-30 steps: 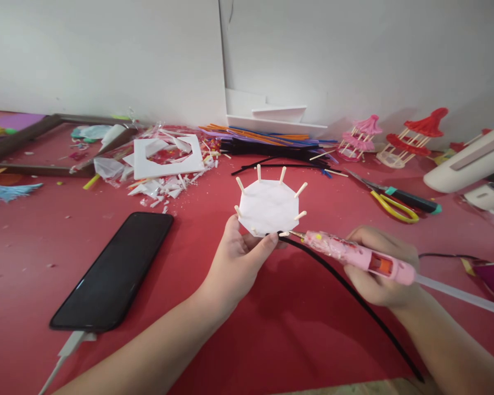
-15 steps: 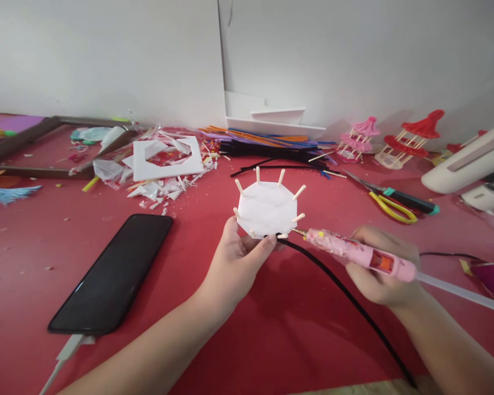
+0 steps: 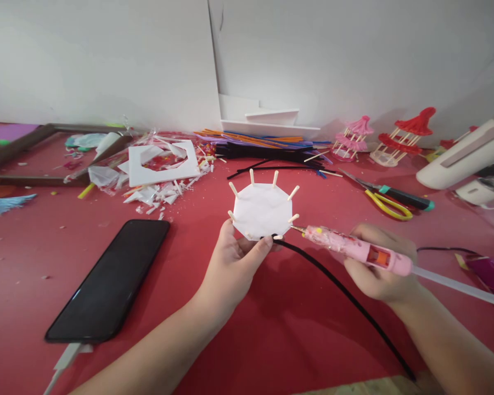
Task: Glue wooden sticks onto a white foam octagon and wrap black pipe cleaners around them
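Note:
My left hand [image 3: 234, 260] is closed on a white foam octagon [image 3: 263, 211], with the thumb along its near edge. Several short pale sticks stand up around the octagon's rim. Under the thumb a black pipe cleaner [image 3: 333, 271] meets that edge and curves away to the lower right. My right hand [image 3: 379, 263] is wrapped round a pink hot glue gun [image 3: 354, 249], whose nozzle is at the octagon's right edge. Whether the nozzle touches the foam I cannot tell. A clear glue stick [image 3: 456, 282] extends from the gun's back end.
A black phone [image 3: 109, 280] with a charging cable lies at left. Foam scraps [image 3: 164, 167] and pipe cleaners [image 3: 263, 145] lie at the back. Yellow-handled scissors [image 3: 389, 204], a black cutter [image 3: 407, 197] and small pink [image 3: 352, 137] and red [image 3: 405, 134] pagoda models are at right.
The view has shifted slightly. Both hands keep their holds, and the glue gun's nozzle stays by the octagon's right edge.

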`<control>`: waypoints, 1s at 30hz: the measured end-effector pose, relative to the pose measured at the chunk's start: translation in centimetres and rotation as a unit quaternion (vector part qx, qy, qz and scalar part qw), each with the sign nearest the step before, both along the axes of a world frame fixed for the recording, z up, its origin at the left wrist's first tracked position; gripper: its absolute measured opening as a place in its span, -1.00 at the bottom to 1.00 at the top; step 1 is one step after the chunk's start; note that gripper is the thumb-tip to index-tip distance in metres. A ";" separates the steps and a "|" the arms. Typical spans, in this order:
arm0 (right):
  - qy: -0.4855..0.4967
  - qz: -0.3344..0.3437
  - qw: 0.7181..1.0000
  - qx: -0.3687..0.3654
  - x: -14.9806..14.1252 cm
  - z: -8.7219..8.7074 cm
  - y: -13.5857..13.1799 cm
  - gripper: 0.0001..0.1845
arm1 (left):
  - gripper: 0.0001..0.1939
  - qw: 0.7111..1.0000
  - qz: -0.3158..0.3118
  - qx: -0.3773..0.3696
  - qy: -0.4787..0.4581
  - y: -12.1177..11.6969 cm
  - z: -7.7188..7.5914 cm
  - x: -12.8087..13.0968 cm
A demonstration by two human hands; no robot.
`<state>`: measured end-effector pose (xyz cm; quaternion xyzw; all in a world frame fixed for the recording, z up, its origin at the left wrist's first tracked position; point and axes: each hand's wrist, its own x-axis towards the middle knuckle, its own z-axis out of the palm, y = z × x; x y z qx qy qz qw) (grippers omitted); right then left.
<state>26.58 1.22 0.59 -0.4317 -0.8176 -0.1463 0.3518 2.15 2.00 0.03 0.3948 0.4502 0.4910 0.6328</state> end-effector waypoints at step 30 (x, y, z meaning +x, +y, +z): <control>0.166 -0.133 0.958 -0.191 1.7 -0.3 0.0 -0.79 | -0.57 1.000 0.006 0.003 0.023 -0.3 -0.4 0.1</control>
